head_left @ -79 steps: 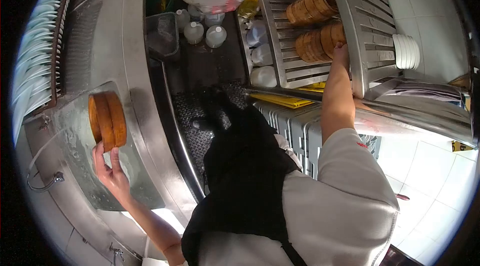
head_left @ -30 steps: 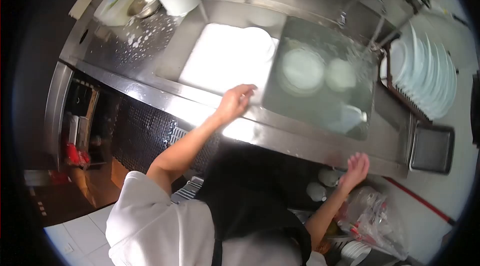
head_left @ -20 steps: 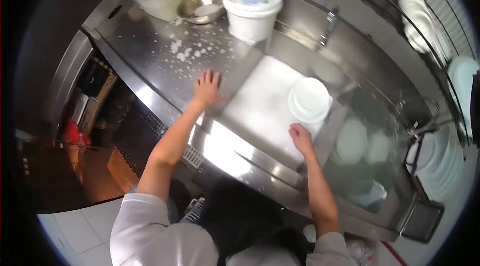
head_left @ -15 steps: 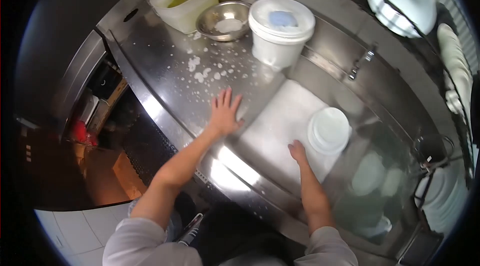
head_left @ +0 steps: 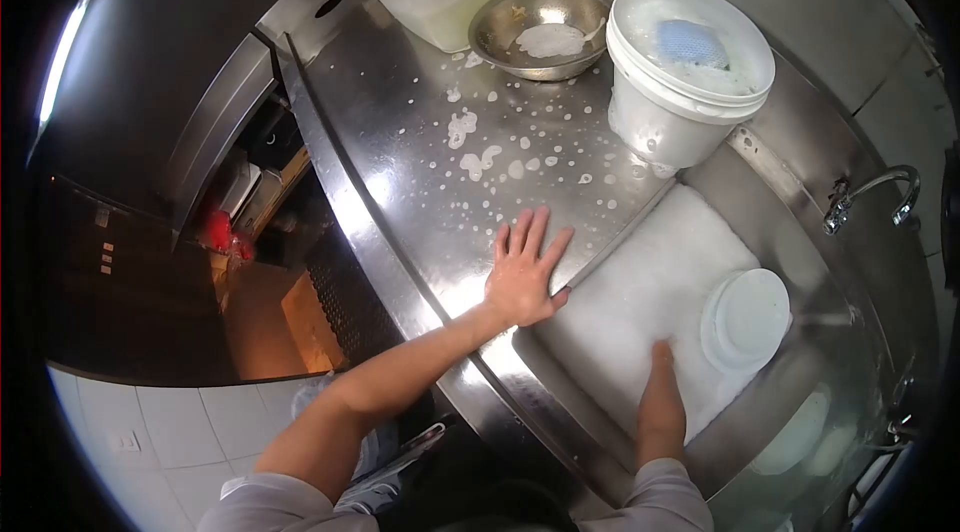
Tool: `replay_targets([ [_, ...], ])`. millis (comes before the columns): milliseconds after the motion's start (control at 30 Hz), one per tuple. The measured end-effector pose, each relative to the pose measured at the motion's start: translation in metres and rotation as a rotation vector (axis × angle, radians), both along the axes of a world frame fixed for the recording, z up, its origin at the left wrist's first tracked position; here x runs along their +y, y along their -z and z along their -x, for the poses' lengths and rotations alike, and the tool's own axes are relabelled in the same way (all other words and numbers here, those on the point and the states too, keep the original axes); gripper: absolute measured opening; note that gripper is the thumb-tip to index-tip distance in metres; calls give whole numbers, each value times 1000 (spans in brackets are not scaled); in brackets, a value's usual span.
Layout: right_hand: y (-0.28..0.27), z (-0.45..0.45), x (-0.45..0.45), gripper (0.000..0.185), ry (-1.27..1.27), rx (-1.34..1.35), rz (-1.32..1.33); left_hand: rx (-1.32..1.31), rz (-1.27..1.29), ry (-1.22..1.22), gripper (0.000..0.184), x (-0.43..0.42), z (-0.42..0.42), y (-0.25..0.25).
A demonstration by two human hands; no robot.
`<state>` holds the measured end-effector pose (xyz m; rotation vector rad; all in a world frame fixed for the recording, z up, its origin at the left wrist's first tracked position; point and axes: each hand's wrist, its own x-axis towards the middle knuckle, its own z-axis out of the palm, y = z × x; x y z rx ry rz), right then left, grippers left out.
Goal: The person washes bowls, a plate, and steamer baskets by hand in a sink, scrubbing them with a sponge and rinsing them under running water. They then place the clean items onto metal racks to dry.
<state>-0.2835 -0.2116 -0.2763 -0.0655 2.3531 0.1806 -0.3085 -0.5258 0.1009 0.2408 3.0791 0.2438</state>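
My left hand [head_left: 522, 279] leans on the steel counter [head_left: 420, 162] beside the sink edge, fingers spread and palm down. My right hand [head_left: 662, 360] is sunk in the white foam [head_left: 640, 277] that fills the sink basin; its fingers are hidden, so whether they grip anything does not show. Just to the right of it, a white round tub [head_left: 752, 317] sits tilted in the suds.
At the back stand a white bucket [head_left: 665, 117] with a blue sponge [head_left: 690, 44] in its suds, a metal bowl [head_left: 540, 64], and a plastic bin [head_left: 440, 7] of yellowish liquid. A faucet [head_left: 845, 202] is behind the sink. Another basin [head_left: 790, 472] with water holds pale dishes.
The view has shifted and come closer to the counter. My right hand has gone deeper into the foam, its fingers now covered. My left hand stays spread on the counter.
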Motion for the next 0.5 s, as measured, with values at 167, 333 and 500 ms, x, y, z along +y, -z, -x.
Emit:
replay_targets([
  [167,-1,12,-3,22,28,19,46,13,-30,-7,81,1,0,0],
  [333,0,21,-9,20,43,26,65,52,-64,-2,81,-2,-2,3],
  [500,0,31,-8,18,85,49,84,48,-59,1,82,-2,-1,4],
])
